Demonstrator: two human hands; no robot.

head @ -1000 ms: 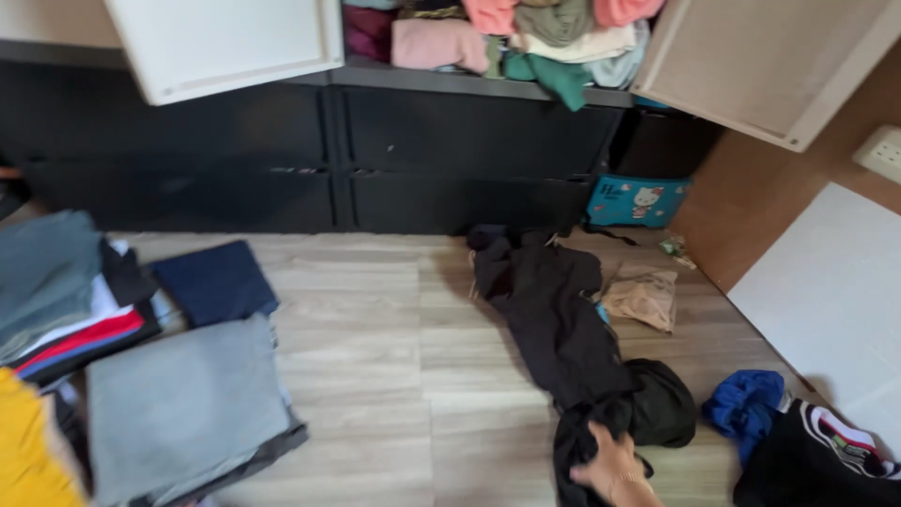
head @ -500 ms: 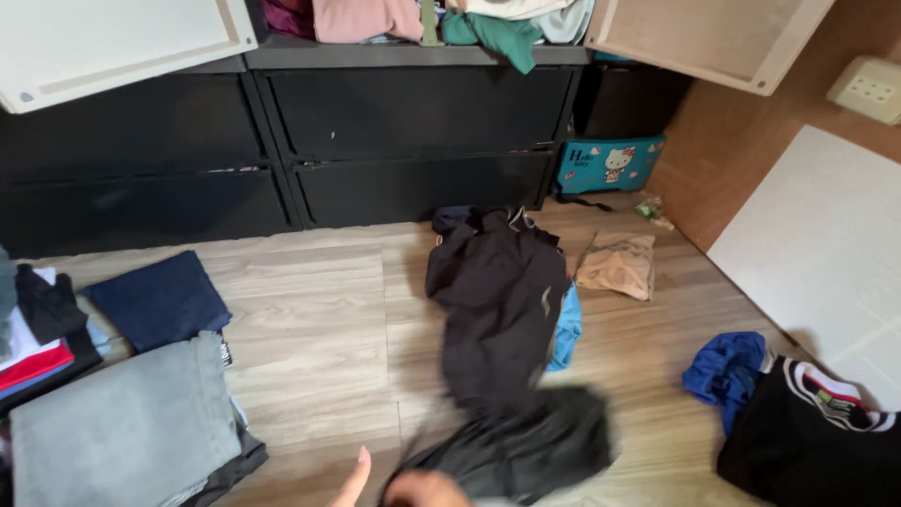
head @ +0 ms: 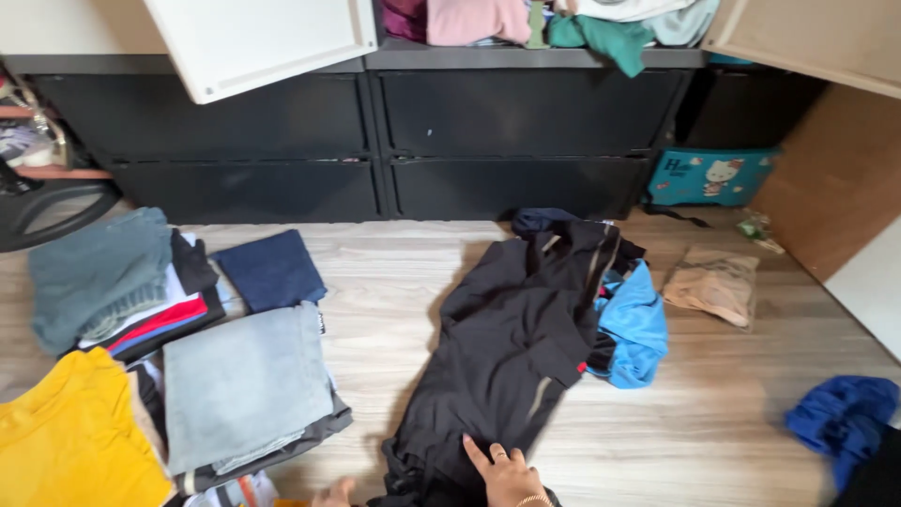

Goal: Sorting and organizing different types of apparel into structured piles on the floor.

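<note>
Head view — teal box [head: 709,176] beside drawers [head: 521,141]

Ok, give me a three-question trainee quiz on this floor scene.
1. True or false: the right hand lies flat on the black jacket.
2. Which colour is the cloth that pokes out beside the jacket? A red, B light blue, C white.
3. Fill in: the yellow shirt lies at the ___ edge of the view.

Key: 1 true; 2 B; 3 left. Only a fingertip of the left hand shows at the bottom edge, near the folded grey trousers.
</note>
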